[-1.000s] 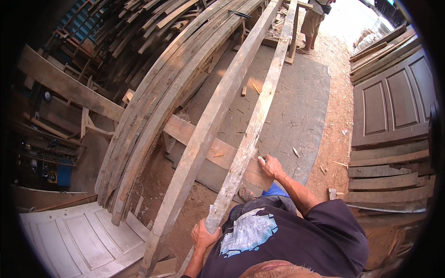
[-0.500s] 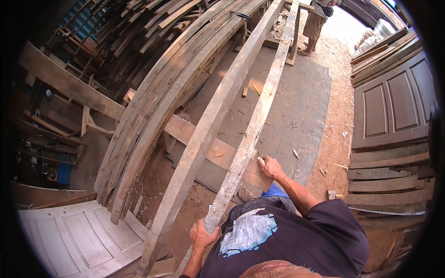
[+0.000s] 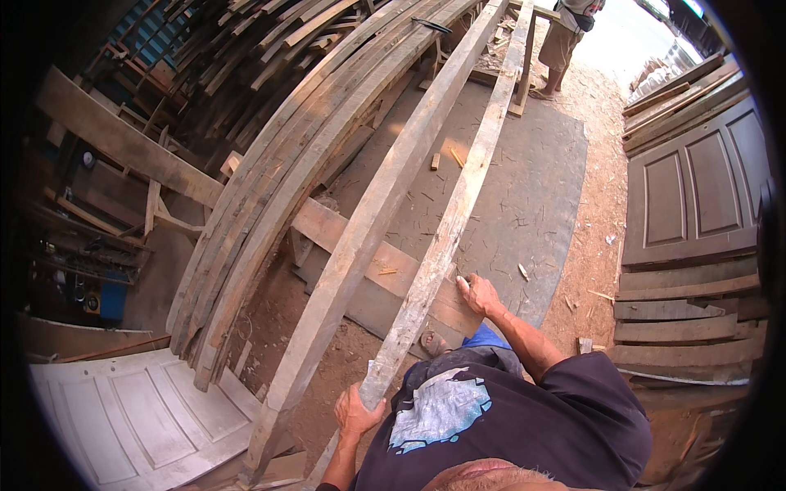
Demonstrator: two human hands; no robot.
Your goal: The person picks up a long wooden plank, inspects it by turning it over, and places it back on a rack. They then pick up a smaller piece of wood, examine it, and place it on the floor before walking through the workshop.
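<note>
Long pale wooden plank [image 3: 433,278] is resting on flat brown board [image 3: 401,277], seemingly for support. Left grip [image 3: 358,412] is clutching it; right grip's [image 3: 481,297] hold is looking unclear.

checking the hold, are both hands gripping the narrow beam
No, only the left hand grips the narrow beam; the right hand rests at the end of the crosswise board.

Slight view shift.
The far end of the plank [image 3: 458,213] appears nearer three o'clock; near one, a bystander's [image 3: 560,47] pouch [image 3: 584,22] shows more.
</note>
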